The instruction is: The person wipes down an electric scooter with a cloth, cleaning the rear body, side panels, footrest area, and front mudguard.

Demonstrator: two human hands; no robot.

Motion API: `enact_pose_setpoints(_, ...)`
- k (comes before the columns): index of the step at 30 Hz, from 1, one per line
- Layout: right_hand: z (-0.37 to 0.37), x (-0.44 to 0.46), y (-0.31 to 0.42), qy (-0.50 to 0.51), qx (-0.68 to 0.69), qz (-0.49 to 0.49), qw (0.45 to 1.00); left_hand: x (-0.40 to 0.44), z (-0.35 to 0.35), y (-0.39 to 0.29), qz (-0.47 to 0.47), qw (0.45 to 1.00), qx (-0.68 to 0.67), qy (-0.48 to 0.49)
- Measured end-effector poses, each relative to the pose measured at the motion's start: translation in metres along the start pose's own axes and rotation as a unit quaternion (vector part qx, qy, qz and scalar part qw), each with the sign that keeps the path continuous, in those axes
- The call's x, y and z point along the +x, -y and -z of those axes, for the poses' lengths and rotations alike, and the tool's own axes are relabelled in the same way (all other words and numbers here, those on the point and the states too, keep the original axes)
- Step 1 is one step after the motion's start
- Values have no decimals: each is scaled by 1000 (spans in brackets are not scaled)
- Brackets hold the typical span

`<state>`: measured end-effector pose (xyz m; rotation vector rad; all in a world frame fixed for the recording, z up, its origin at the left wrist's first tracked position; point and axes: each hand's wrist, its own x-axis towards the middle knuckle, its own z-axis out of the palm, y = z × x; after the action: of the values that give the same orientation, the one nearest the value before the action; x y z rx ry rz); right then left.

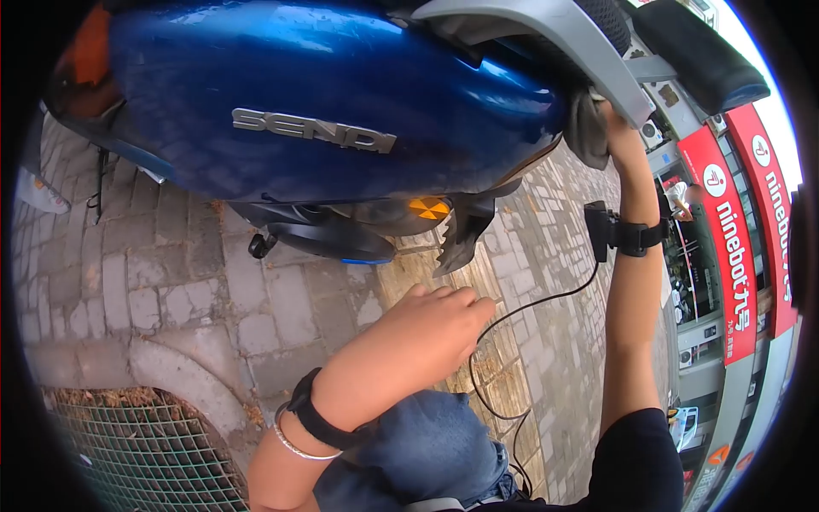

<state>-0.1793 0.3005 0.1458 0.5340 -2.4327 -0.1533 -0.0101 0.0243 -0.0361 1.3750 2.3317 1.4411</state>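
Blue scooter (333, 68): at its edge, grey cloth (587, 132) by right hand (621, 136), finger state untellable; below it, left hand (448, 328), fingers curled together, and slack cable (546, 299), possible snag if pulled.

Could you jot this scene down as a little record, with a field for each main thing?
Vehicle: blue bodywork, apparently a scooter's, with raised "SENDI" lettering
Right hand: at the bodywork's edge, apparently gripping a grey cloth
Left hand: below the bodywork, back of the hand showing, fingertips hidden
Wrists: black strap on each; the right one's carries a cabled device
Ground: brick paving, green mesh at lower left
Background: red "ninebot" signs
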Motion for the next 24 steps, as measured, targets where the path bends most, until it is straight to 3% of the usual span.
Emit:
enact_pose_setpoints(2, 13, -11, 23, 5, 178, -137, 974, -1, 1, -4, 3, 1000, 8, -6)
enact_pose_setpoints(3, 14, -12, 30, 0, 198, -147, 969, -1, 2, -5, 5, 1000, 14, -9)
enact_pose_setpoints(7, 1, -13, 8, -14, 206, -82, 975, -5, 4, -12, 8, 999, 26, -32)
enact_pose_setpoints(10, -16, -20, -24, 14, 328, -99, 939, -9, 4, -17, -1, 998, 32, -56)
enact_pose_setpoints(11, 9, -33, 42, -7, 345, -35, 938, -10, 4, -17, -2, 998, 33, -61)
enact_pose_setpoints(13, 7, -64, 36, 53, 291, -136, 945, -11, 4, -17, -4, 997, 33, -65)
enact_pose_setpoints(14, 1, -81, 40, 18, 318, -106, 942, -12, 5, -17, -1, 997, 41, -63)
enact_pose_setpoints(16, -10, -112, 45, -14, 420, -148, 895, -11, 6, -19, 2, 997, 50, -61)
enact_pose_setpoints(18, -23, -121, 45, -78, 453, -248, 853, -11, 8, -22, 4, 998, 47, -53)
enact_pose_setpoints(19, -23, -117, 44, -78, 453, -250, 852, -12, 8, -22, 5, 998, 46, -51)
enact_pose_setpoints(21, -26, -90, 37, -203, 546, -286, 761, -13, 5, -22, 0, 997, 56, -62)
enact_pose_setpoints(23, -43, -60, 5, -260, 610, -307, 683, -14, 3, -21, 6, 998, 44, -47)
enact_pose_setpoints(24, -49, -39, 5, -290, 593, -325, 677, -13, 4, -20, 10, 999, 37, -38)
